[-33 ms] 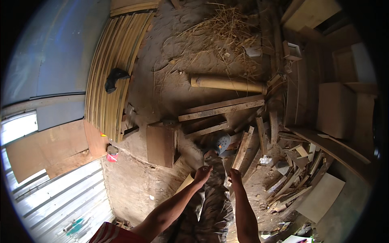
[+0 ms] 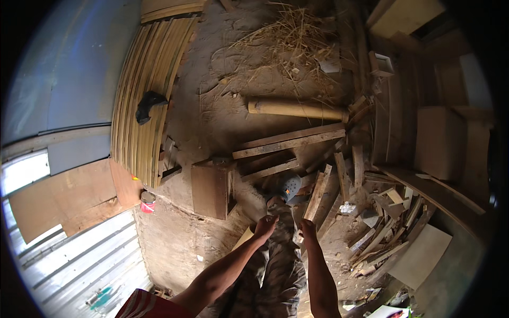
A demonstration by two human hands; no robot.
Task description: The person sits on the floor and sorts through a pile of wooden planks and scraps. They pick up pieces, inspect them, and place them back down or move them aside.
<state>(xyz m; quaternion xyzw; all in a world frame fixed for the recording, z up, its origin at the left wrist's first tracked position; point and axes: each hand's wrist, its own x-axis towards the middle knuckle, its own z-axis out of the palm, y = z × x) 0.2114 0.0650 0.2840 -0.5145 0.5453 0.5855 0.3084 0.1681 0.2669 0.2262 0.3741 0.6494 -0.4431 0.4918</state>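
My left hand point(image 2: 266, 227) is closed in front of my body, its fingers curled with the thumb side forward, over my leg in patterned trousers point(image 2: 280, 249). Level with it and a short gap to the right, my right hand point(image 2: 307, 230) is closed too. Whatever lies in either hand, if anything, is too small or hidden to make out. Just beyond the right hand lies a rough wooden plank point(image 2: 318, 195). Ahead of both hands my foot shows in a grey clog point(image 2: 291, 187). A pale piece point(image 2: 243, 238) lies partly hidden behind my left wrist.
A brown wooden box point(image 2: 209, 190) stands left of my foot. Long timbers point(image 2: 290, 144) and a thick bamboo pole point(image 2: 297, 109) lie ahead, with straw point(image 2: 297, 37) beyond. Scrap wood point(image 2: 389, 233) is heaped at right. Stacked slats point(image 2: 146, 90) and a red can point(image 2: 148, 202) are at left.
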